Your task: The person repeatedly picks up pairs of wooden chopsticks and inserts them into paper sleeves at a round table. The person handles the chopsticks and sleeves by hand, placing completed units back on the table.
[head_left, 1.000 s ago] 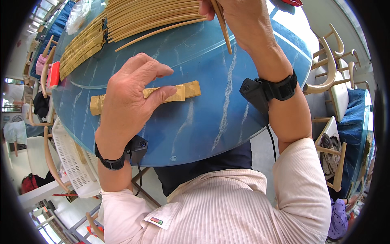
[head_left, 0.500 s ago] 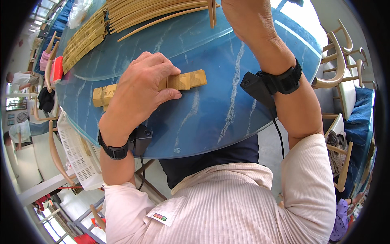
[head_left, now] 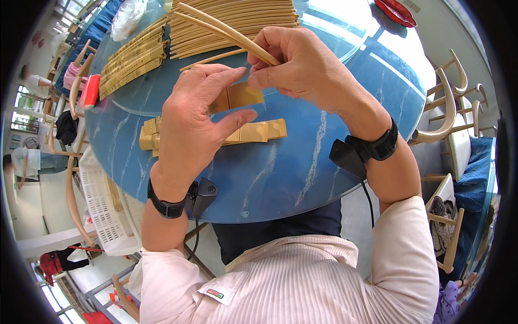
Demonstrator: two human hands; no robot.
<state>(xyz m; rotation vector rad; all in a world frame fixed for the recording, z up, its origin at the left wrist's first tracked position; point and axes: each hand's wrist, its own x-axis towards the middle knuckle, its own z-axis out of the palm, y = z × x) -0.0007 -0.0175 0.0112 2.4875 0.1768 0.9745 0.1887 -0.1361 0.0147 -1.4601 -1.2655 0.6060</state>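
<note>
My right hand (head_left: 302, 62) pinches a pair of wooden chopsticks (head_left: 224, 33) near one end, and they slant up to the left. Its thumb is at the edge of a gold paper chopstick sleeve (head_left: 245, 95), which sticks out from the curled fingers of my left hand (head_left: 197, 110). The left thumb stands apart from the index finger, and the far end of this sleeve is hidden behind the hand. Below the left hand, a stack of gold paper sleeves (head_left: 275, 129) lies on the blue marbled tabletop (head_left: 291, 167), partly covered by that hand.
Many wooden chopsticks (head_left: 232, 19) lie in a row at the back, beside rows of gold-wrapped chopsticks (head_left: 132, 62). A clear plastic bag (head_left: 128, 19) and a red item (head_left: 91, 89) are at the left. A white plastic crate (head_left: 108, 200) stands by the table; wooden chairs (head_left: 448, 108) are at the right.
My right hand has come down and left with two chopsticks, towards the left hand. The left hand has lifted a sleeve off the stack, and its thumb has spread.
</note>
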